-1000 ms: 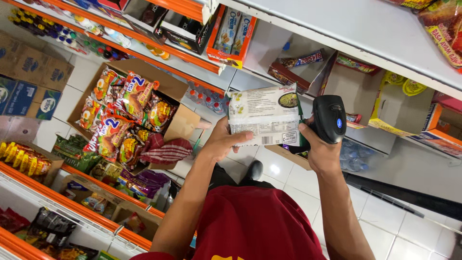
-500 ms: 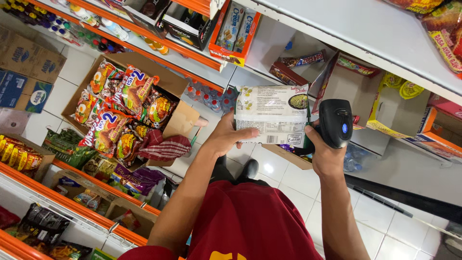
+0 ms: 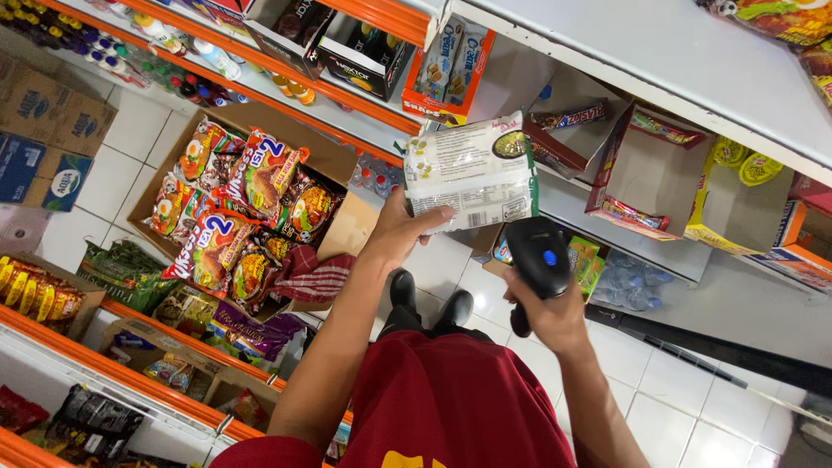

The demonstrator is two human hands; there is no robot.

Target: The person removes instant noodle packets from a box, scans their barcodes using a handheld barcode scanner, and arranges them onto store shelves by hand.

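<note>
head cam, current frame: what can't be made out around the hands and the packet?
- White packet: lower corner covered by the left hand.
- Black handheld scanner: grip hidden inside the right hand; its front window faces away.
- Cardboard box of snack packs: far contents hidden by the top layer.

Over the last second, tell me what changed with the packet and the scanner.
The right hand has brought the black scanner down and away from the white packet: it was level with the packet's side, now it sits below its lower corner. The left hand has lifted the packet slightly toward the shelf. Both grips are unchanged, and the cardboard box of snack packets lies as before.
</note>
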